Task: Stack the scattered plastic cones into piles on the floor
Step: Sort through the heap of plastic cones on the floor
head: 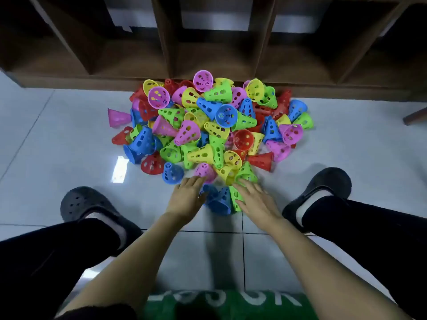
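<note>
A heap of perforated plastic cones in pink, yellow, green, blue and red lies on the tiled floor against a wooden shelf. At its near edge, blue cones and a green cone lie between my hands. My left hand reaches in with fingers stretched, its fingertips at a pink cone. My right hand lies flat, fingers extended, touching the green cone and a second green cone. Neither hand grips a cone.
A dark wooden shelf unit with open compartments stands behind the heap. My two feet in dark clogs flank the hands. Grey floor tiles spread left and right. A wooden furniture leg shows at the right edge.
</note>
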